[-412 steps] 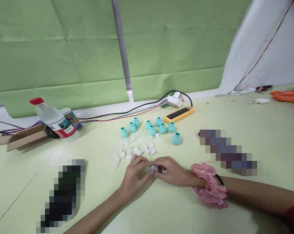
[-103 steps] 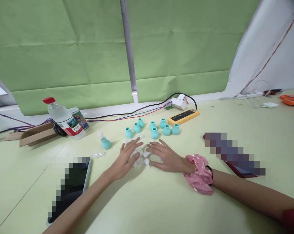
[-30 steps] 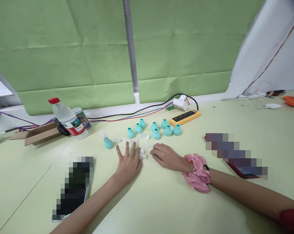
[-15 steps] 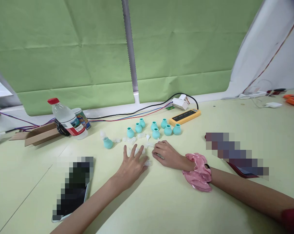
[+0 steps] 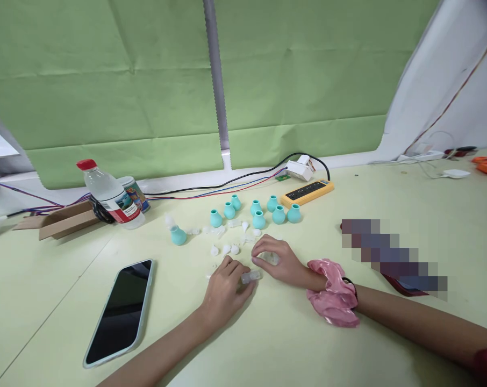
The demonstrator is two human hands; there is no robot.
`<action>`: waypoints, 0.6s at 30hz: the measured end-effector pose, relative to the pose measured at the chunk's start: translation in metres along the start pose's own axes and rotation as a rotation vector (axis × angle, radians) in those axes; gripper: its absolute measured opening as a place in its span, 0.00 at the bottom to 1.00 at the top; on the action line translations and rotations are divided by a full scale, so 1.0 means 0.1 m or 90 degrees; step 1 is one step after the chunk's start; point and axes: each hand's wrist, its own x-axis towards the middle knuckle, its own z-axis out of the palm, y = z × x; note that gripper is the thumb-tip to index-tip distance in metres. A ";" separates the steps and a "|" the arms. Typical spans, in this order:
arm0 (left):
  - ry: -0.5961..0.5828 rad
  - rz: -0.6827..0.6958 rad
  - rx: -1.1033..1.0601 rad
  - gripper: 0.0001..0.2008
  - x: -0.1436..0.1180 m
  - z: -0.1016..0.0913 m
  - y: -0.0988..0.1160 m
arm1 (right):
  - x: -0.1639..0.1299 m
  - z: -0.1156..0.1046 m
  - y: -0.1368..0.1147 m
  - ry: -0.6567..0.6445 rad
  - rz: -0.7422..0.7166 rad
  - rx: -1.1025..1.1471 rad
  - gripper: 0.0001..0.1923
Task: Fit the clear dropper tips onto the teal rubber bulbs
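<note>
Left hand [image 5: 224, 287] is resting on the table [image 5: 267, 344], fingers curled and pinching a small clear tube [image 5: 250, 277] at its right edge. The tube is lying near flat, just off the table surface or touching it, can't tell which. Right hand [image 5: 276, 262] is sitting just beside it, fingers curled around another small clear piece [image 5: 272, 258]; the grip itself is partly hidden. A pink scrunchie [image 5: 332, 293] is sitting on the right wrist.

Loose white plastic bits [image 5: 227, 248] are lying scattered just beyond both hands. Behind them a row of teal rubber bulbs [image 5: 258, 220] is standing upright, with one assembled teal dropper [image 5: 177, 233] standing apart to the left.

A phone [image 5: 118, 312] is lying face up on the left near the left forearm. A water bottle [image 5: 106, 193] is leaning at the far left beside a cardboard box [image 5: 58, 221]. A yellow power strip [image 5: 307, 190] is lying behind the bulbs.
</note>
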 end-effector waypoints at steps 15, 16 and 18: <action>-0.045 -0.010 -0.001 0.08 0.00 -0.02 -0.01 | 0.01 -0.03 -0.07 -0.133 0.056 0.094 0.04; -0.042 -0.017 -0.007 0.08 0.00 -0.03 0.00 | 0.01 -0.03 -0.07 -0.125 0.057 0.093 0.03; -0.034 -0.026 -0.010 0.07 0.00 -0.04 0.01 | 0.01 -0.02 -0.07 -0.109 0.060 0.093 0.03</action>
